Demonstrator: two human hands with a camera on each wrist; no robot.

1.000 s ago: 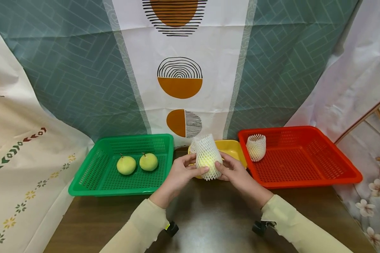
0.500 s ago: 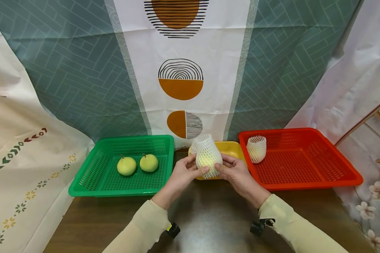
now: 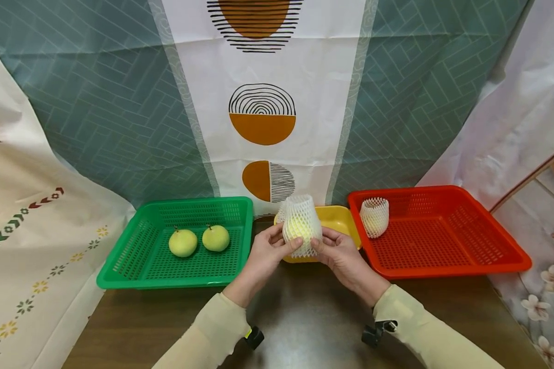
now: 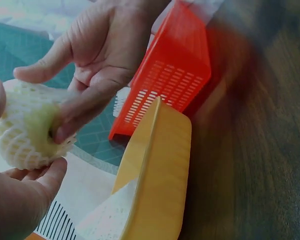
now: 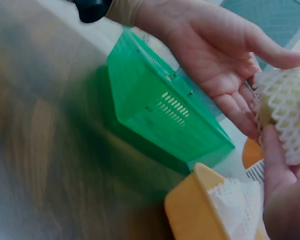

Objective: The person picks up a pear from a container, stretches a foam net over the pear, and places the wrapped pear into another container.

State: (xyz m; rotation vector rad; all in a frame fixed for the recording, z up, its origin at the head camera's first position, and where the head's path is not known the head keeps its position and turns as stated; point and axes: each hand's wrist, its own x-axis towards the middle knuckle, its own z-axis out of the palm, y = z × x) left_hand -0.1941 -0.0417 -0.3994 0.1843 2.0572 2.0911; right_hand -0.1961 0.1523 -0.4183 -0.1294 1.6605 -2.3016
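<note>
In the head view, a pear (image 3: 300, 225) sits inside a white foam net sleeve (image 3: 300, 206), held up over a yellow basket. My left hand (image 3: 269, 252) grips its left side, thumb across the front. From the right, my right hand (image 3: 343, 254) holds the same netted pear with thumb and fingers. The left wrist view shows the pear's end (image 4: 42, 127) bare at the net's opening, with fingers of the right hand (image 4: 107, 52) against it. In the right wrist view the netting (image 5: 289, 112) stretches around the fruit between both hands.
A green basket (image 3: 175, 282) on the left holds two bare pears (image 3: 183, 243). The red basket (image 3: 448, 269) on the right holds another netted pear (image 3: 374, 218). The yellow basket (image 3: 339, 218) stands between them, with white foam nets (image 5: 237, 205) inside. A patterned cloth (image 3: 304, 128) hangs behind.
The netted pear has tilted slightly more upright and shifted a little up and left. Both hands have kept their hold on it; the baskets stay put.
</note>
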